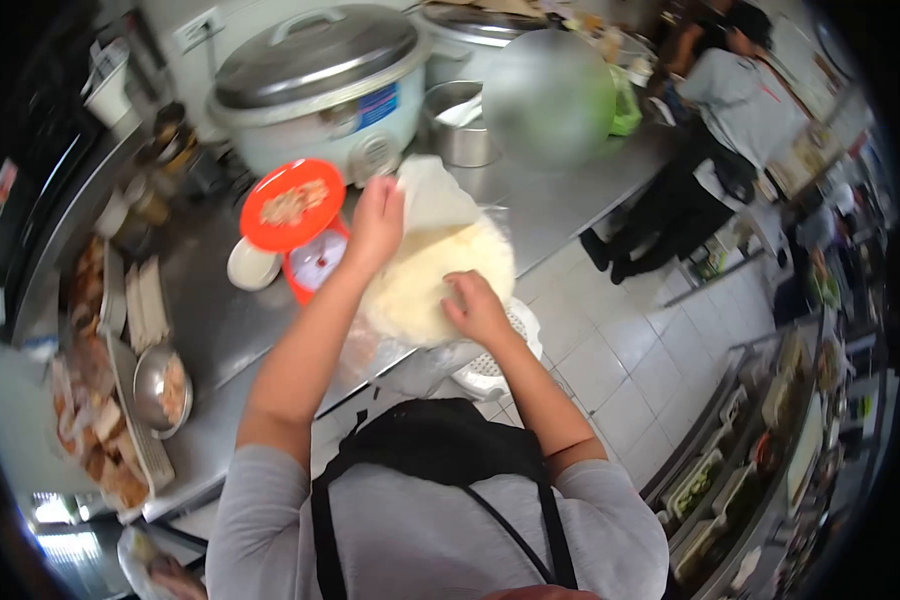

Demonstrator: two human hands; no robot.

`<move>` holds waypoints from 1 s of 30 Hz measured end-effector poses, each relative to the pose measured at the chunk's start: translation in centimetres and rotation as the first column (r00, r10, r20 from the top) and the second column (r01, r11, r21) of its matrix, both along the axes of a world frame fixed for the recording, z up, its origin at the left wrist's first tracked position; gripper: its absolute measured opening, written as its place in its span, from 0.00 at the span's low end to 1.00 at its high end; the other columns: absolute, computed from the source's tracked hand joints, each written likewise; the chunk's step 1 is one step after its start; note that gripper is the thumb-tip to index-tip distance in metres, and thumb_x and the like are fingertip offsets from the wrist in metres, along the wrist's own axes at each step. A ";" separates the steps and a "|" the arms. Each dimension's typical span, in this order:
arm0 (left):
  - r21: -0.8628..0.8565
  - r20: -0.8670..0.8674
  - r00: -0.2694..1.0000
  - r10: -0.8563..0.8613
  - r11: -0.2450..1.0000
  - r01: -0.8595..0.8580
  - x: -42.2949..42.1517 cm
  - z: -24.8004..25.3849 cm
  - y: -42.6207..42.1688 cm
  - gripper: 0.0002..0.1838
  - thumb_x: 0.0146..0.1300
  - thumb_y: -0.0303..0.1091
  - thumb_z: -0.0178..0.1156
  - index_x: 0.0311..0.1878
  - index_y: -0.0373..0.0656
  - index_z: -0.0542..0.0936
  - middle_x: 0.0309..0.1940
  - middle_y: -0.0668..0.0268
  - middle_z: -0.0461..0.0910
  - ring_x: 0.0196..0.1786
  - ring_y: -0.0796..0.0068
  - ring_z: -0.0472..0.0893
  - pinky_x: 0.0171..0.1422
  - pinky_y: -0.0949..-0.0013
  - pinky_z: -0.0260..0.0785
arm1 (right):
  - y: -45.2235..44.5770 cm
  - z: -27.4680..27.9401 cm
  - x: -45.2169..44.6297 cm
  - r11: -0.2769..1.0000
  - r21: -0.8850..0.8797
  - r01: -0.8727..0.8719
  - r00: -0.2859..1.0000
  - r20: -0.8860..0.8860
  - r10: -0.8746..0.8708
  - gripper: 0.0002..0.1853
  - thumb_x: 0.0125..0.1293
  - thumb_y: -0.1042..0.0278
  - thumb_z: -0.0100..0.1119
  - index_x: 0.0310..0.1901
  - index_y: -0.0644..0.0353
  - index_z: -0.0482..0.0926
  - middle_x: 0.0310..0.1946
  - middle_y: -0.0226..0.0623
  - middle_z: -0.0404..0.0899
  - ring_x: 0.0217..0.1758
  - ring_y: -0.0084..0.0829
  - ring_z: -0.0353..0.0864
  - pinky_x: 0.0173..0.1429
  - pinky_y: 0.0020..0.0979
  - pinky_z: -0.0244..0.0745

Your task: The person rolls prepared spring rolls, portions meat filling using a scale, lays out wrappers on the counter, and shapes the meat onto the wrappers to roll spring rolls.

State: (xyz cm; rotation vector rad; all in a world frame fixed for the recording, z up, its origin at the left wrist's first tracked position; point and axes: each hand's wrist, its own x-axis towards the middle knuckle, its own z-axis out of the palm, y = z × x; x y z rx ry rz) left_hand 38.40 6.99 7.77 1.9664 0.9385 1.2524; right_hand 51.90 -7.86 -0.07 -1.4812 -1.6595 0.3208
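A stack of round, pale, thin wrappers [420, 290] lies near the counter's edge in front of me. My left hand [378, 222] is closed on the edge of the top sheet [432, 200], which is raised and folded back from the stack's far side. My right hand [478, 305] rests on the stack, thumb and forefinger apart, with nothing visible between them. Left of the stack, an orange plate [253, 232] of pale shredded food sits partly over an orange bowl [295, 285] with white contents. Beside them stands a small cream bowl [253, 266].
A large rice cooker [315, 95] and a metal pot [467, 145] stand behind. At left are a metal bowl [148, 390] and a tray [150, 455] beside pieces of food. A white perforated basket [510, 360] is below the counter edge. A co-worker [735, 110] stands at right.
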 end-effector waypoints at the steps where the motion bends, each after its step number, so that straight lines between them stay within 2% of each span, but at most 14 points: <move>1: -0.146 0.012 1.000 0.002 0.989 -0.001 -0.6 2.6 0.1 0.15 0.61 0.40 0.53 0.41 0.35 0.72 0.31 0.57 0.75 0.34 0.66 0.75 0.40 0.65 0.67 | 0.9 -1.3 -0.3 0.999 -0.047 0.005 0.980 -0.196 -0.014 0.16 0.50 0.73 0.59 0.43 0.61 0.71 0.35 0.43 0.72 0.38 0.39 0.73 0.45 0.34 0.71; 4: -0.591 0.051 0.988 -0.149 0.793 0.150 -4.5 10.6 -0.8 0.19 0.57 0.42 0.59 0.44 0.35 0.75 0.37 0.64 0.78 0.37 0.75 0.75 0.43 0.69 0.67 | 3.9 -5.3 0.5 0.992 -0.124 0.017 0.848 -0.524 -0.080 0.16 0.54 0.76 0.59 0.45 0.61 0.70 0.29 0.28 0.67 0.30 0.17 0.66 0.33 0.20 0.66; 6: -0.601 0.073 0.972 -0.223 0.768 0.221 -7.6 11.7 -1.1 0.17 0.57 0.40 0.59 0.44 0.36 0.76 0.37 0.65 0.78 0.38 0.78 0.75 0.43 0.72 0.67 | 3.6 -2.9 0.0 0.992 -0.120 0.026 0.810 -0.579 -0.091 0.27 0.51 0.73 0.64 0.53 0.60 0.65 0.35 0.30 0.67 0.34 0.18 0.65 0.37 0.21 0.66; 8: -0.592 0.133 0.946 -0.296 0.742 0.315 -10.6 12.7 -2.2 0.15 0.58 0.38 0.58 0.43 0.37 0.76 0.37 0.65 0.78 0.38 0.79 0.75 0.43 0.73 0.67 | 3.3 -0.4 -1.7 0.998 -0.029 -0.051 0.907 -0.420 0.034 0.39 0.47 0.68 0.68 0.60 0.60 0.58 0.45 0.36 0.66 0.42 0.23 0.66 0.46 0.25 0.66; 10: -0.557 0.230 0.901 -0.367 0.710 0.432 -13.4 13.8 -4.4 0.14 0.58 0.36 0.58 0.43 0.38 0.76 0.35 0.66 0.78 0.37 0.81 0.75 0.43 0.75 0.67 | 3.4 2.5 -4.5 0.951 -0.056 -0.302 0.838 -0.492 0.237 0.45 0.45 0.66 0.70 0.64 0.60 0.54 0.53 0.38 0.62 0.50 0.24 0.64 0.51 0.28 0.64; 11: -0.574 0.256 0.902 -0.348 0.696 0.432 -14.8 14.6 -5.7 0.12 0.57 0.36 0.59 0.42 0.39 0.76 0.35 0.68 0.78 0.37 0.82 0.75 0.43 0.75 0.67 | 3.6 3.4 -6.0 0.906 -0.060 -0.419 0.784 -0.527 0.328 0.48 0.44 0.65 0.71 0.65 0.60 0.52 0.57 0.39 0.60 0.54 0.25 0.63 0.54 0.29 0.63; 14: -0.587 0.280 0.915 -0.291 0.702 0.403 -19.1 15.5 -8.0 0.10 0.57 0.34 0.60 0.39 0.39 0.76 0.33 0.70 0.78 0.36 0.83 0.75 0.42 0.76 0.68 | 4.5 4.6 -11.6 0.681 0.016 -0.733 0.331 -0.866 0.376 0.50 0.44 0.64 0.71 0.67 0.60 0.48 0.62 0.38 0.58 0.59 0.27 0.62 0.57 0.30 0.63; 16: -0.564 0.217 0.946 -0.242 0.760 0.324 -22.9 13.8 -8.0 0.11 0.58 0.34 0.57 0.41 0.38 0.76 0.33 0.69 0.77 0.36 0.83 0.75 0.42 0.76 0.67 | 5.0 5.9 -14.5 0.634 -0.124 -0.763 0.391 -0.870 0.301 0.33 0.51 0.69 0.65 0.59 0.61 0.62 0.52 0.32 0.70 0.52 0.22 0.70 0.54 0.27 0.66; 18: -0.546 0.040 0.999 -0.038 0.836 0.053 -26.9 11.7 -7.9 0.09 0.57 0.33 0.57 0.39 0.39 0.76 0.30 0.71 0.76 0.33 0.84 0.73 0.39 0.77 0.66 | 6.3 6.9 -17.1 0.563 -0.300 -0.770 0.483 -0.851 0.206 0.22 0.55 0.73 0.60 0.52 0.61 0.71 0.44 0.30 0.77 0.45 0.20 0.74 0.50 0.25 0.68; 19: -0.504 -0.076 0.995 0.069 0.858 -0.098 -29.2 10.4 -7.6 0.09 0.56 0.32 0.57 0.39 0.39 0.76 0.29 0.71 0.75 0.31 0.85 0.72 0.38 0.77 0.65 | 6.4 8.1 -18.4 0.661 -0.268 -0.701 0.540 -0.805 0.247 0.07 0.58 0.76 0.56 0.39 0.61 0.76 0.36 0.26 0.79 0.39 0.16 0.75 0.45 0.22 0.70; 22: -0.373 -0.148 0.930 0.336 0.852 -0.367 -33.9 7.0 -8.7 0.05 0.55 0.30 0.57 0.33 0.39 0.75 0.25 0.71 0.73 0.29 0.84 0.70 0.35 0.75 0.64 | 9.5 7.6 -20.5 0.780 -0.034 -0.625 0.592 -0.672 0.445 0.03 0.59 0.73 0.57 0.34 0.60 0.75 0.32 0.25 0.78 0.37 0.16 0.74 0.41 0.22 0.69; 25: -0.216 -0.154 0.870 0.469 0.843 -0.493 -36.4 3.2 -11.0 0.01 0.53 0.26 0.56 0.29 0.40 0.74 0.26 0.67 0.73 0.31 0.74 0.72 0.37 0.71 0.65 | 7.3 10.4 -22.4 0.867 0.071 -0.494 0.817 -0.303 0.490 0.02 0.56 0.75 0.57 0.31 0.59 0.74 0.28 0.29 0.76 0.32 0.23 0.75 0.37 0.26 0.69; 28: 0.210 -0.257 0.812 0.523 0.851 -0.482 -37.6 -2.8 -14.9 0.06 0.48 0.21 0.54 0.29 0.43 0.75 0.30 0.61 0.72 0.36 0.59 0.72 0.41 0.64 0.65 | 5.1 7.5 -23.3 0.762 0.197 -0.617 0.787 0.186 0.589 0.04 0.49 0.76 0.59 0.29 0.58 0.75 0.27 0.35 0.74 0.32 0.34 0.74 0.37 0.31 0.69; 30: 0.162 -0.326 0.764 0.557 0.829 -0.535 -37.8 -7.1 -17.6 0.07 0.44 0.20 0.55 0.27 0.44 0.76 0.31 0.63 0.72 0.39 0.60 0.72 0.44 0.62 0.64 | 2.9 3.3 -24.4 0.724 0.088 -0.684 0.703 0.344 0.622 0.06 0.45 0.74 0.59 0.28 0.56 0.75 0.29 0.36 0.74 0.35 0.39 0.73 0.41 0.35 0.67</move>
